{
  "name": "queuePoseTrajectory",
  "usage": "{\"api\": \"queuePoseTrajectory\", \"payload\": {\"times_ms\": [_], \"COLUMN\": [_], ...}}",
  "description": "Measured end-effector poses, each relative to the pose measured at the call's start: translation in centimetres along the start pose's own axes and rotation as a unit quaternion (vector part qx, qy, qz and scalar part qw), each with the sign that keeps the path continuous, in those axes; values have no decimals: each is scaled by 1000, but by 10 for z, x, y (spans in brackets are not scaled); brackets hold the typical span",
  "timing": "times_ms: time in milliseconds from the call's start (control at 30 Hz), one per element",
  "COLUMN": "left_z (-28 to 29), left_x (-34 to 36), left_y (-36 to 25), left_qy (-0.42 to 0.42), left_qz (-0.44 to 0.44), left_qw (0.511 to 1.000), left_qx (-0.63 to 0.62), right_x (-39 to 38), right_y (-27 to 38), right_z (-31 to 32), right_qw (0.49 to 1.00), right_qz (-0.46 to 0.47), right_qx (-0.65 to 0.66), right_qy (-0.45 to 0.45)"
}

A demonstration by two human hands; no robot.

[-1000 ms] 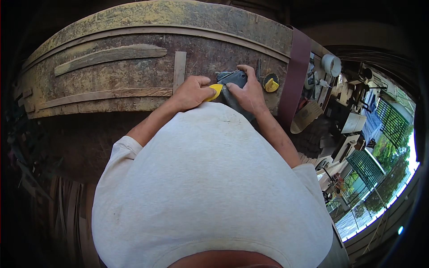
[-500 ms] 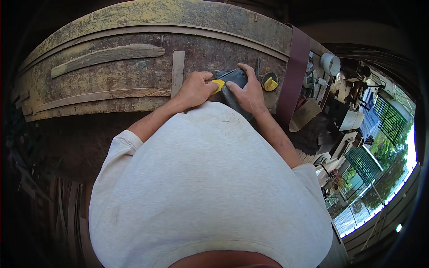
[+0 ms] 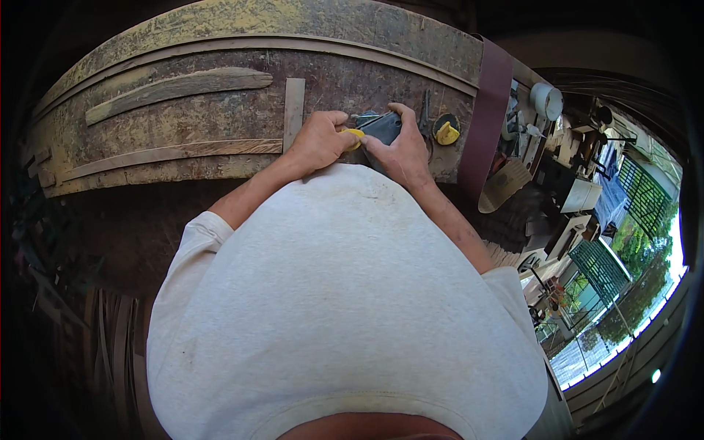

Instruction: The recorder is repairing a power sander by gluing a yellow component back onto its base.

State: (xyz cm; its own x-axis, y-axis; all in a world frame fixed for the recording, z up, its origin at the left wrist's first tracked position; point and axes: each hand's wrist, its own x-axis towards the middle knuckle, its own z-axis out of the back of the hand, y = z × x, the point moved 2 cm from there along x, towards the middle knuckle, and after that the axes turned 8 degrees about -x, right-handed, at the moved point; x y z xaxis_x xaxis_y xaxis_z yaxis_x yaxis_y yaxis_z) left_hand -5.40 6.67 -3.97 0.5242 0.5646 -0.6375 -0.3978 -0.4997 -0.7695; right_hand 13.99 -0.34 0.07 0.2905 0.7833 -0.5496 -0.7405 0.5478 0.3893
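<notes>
My left hand (image 3: 323, 139) pinches a small yellow piece (image 3: 356, 138) between thumb and fingers, over the near edge of the workbench. Its shape is partly covered by the fingertips. Just to the right, my right hand (image 3: 403, 150) is closed around a dark grey, box-like object (image 3: 381, 129), with the thumb on the near side and fingers at the far right corner. The yellow piece touches or nearly touches the near left side of this grey object. Beyond my right hand, a yellow knob-like piece (image 3: 446, 133) sits on a dark round disc on the bench.
Flat wooden strips (image 3: 294, 106) and a long rough slat (image 3: 180, 92) lie on the worn workbench (image 3: 352, 70). A wide maroon band (image 3: 488, 110) hangs over its right end. Farther right stand a white bucket (image 3: 545, 101) and cluttered shop items.
The yellow piece has turned and shows a rounder outline between my fingers. My right thumb has moved a little left, closer to it. The grey object has shifted slightly in my hands.
</notes>
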Motion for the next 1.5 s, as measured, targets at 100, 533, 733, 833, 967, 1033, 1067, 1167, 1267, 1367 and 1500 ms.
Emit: {"api": "queuePoseTrajectory", "payload": {"times_ms": [100, 533, 733, 833, 967, 1033, 1067, 1167, 1267, 1367, 1500], "left_z": [-1, 9, 8, 4, -2, -3, -3, 1, -2, -6, -6], "left_x": [9, 31, 23, 13, 10, 9, 10, 21, 24, 20, 15], "left_y": [11, 1, -4, -5, 10, 12, 14, 17, 20, 20, 17], "left_qy": [-1, 61, 71, 51, -4, -12, -11, 3, 41, 30, 14], "left_qz": [-2, 35, 14, 10, 4, 14, 14, -6, 3, 79, 47], "left_qw": [1000, 995, 997, 998, 998, 997, 997, 1000, 999, 988, 991], "left_qx": [-28, -73, -35, -27, -66, -79, -77, -13, -17, -126, -126], "right_x": [7, 15, 4, -2, -6, -8, -10, -10, -11, -10, -8], "right_y": [2, -14, -14, -17, -20, -20, -22, -27, -32, -31, -27], "right_z": [-5, 9, 3, 1, 0, 3, 3, 2, -1, 2, 0], "right_qw": [1000, 992, 995, 995, 994, 996, 996, 996, 994, 996, 997], "right_qz": [-14, 59, 74, 77, 86, 72, 72, 67, 79, 72, 56], "right_qx": [0, 80, 67, 68, 65, 51, 53, 60, 71, 61, 51], "right_qy": [4, 78, 26, 18, 0, 4, 3, 4, -16, -8, 9]}}
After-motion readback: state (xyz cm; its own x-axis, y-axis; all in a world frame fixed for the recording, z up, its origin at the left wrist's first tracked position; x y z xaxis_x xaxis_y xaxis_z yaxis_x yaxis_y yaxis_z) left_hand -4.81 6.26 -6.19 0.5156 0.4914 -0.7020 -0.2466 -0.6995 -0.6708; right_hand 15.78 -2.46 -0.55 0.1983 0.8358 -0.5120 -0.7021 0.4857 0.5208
